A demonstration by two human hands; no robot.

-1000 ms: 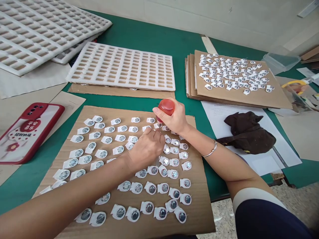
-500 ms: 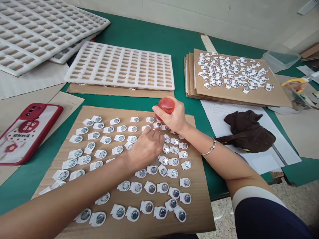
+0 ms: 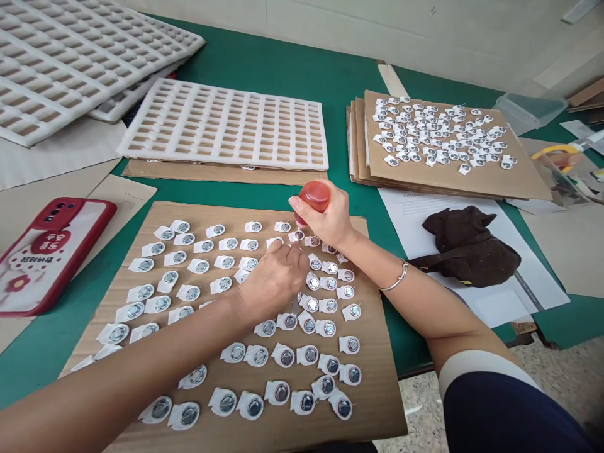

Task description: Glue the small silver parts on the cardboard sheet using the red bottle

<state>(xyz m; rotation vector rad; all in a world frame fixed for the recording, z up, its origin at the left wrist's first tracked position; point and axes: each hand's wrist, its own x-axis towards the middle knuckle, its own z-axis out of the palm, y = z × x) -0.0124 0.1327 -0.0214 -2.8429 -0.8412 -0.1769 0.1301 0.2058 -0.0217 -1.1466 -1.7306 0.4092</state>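
My right hand is wrapped round a red squeeze bottle, tipped with its base up and its lower end near the small parts. Close beside it, my left hand is closed in a pinch, low over the board. A thin metal strip shows below that hand, perhaps the end of tweezers; the fingertips are hidden. Beneath both hands lies a cardboard sheet bearing rows of small round silver parts on white tabs. My left forearm covers some of them.
A white foam grid tray lies behind the sheet, with more foam trays at far left. A red-edged phone lies left. Stacked cardboard with similar parts, a dark brown cloth item and yellow-handled scissors are right.
Both hands keep nearly the same place and grip. The whole view has shifted very slightly; the parts on the sheet show no clear movement.
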